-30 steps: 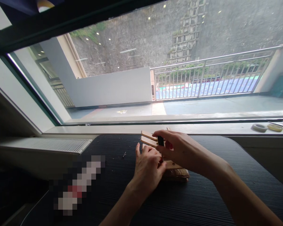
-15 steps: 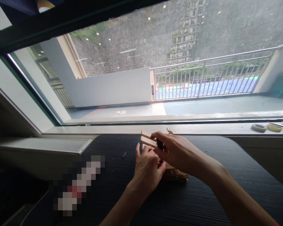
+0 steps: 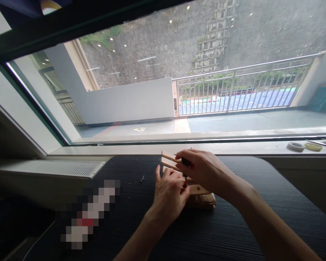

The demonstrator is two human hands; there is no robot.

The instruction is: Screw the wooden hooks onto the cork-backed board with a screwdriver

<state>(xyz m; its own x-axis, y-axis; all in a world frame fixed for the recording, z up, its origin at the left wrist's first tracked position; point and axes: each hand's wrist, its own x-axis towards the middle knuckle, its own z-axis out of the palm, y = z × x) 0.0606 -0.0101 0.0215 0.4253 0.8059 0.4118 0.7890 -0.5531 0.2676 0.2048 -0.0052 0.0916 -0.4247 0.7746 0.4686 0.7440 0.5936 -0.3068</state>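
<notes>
A small wooden assembly of pale slats [image 3: 168,160] rests on a black ribbed table [image 3: 222,232] in front of a window. My left hand [image 3: 168,194] presses down on it from the near side, fingers curled over the wood. My right hand [image 3: 203,170] is above it, fingers pinched round a short black-handled tool [image 3: 185,162] that points down into the wood. A brown textured piece [image 3: 205,200] lies under the slats on the right.
A small screw [image 3: 142,178] lies on the table left of the hands. A pixelated strip [image 3: 90,214] is at the near left. Two tape rolls [image 3: 296,146] sit on the window sill at the right. A vent grille [image 3: 67,167] runs along the left.
My right hand has turned slightly on the tool and shifted a little lower. The left hand and the wooden piece stay where they were.
</notes>
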